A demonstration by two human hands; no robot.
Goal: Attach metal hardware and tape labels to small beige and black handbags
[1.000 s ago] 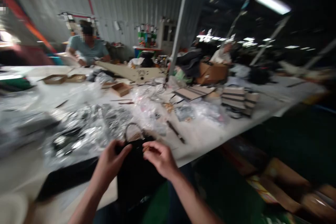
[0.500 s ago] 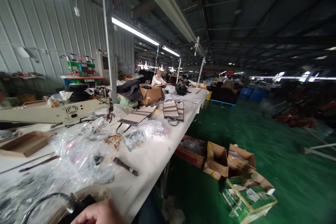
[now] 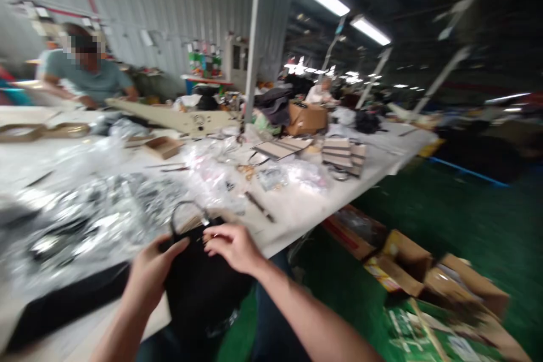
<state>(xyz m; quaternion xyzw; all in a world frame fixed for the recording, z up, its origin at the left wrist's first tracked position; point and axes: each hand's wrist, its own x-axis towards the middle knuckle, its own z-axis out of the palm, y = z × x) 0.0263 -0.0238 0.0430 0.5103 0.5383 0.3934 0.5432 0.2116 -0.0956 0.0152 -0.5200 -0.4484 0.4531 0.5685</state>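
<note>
A black bag with a dark curved handle hangs at the table's near edge, over my lap. My left hand is closed on its upper left edge, thumb lying on the black material. At the upper right edge, by the handle's base, my right hand pinches with fingertips. Something small and shiny glints there, too blurred to name. Clear plastic wrapping with shiny pieces inside lies beyond my left hand. A dark strap-like piece rests on the table past my right hand.
Flat striped panels with handles and a cardboard box sit farther along the white table. Open cartons stand on the green floor at right. A co-worker leans over the table's far left side.
The view has swung left, bringing a co-worker into sight. Both my hands now show on the black bag; before, only part of one hand appeared at the bottom edge.
</note>
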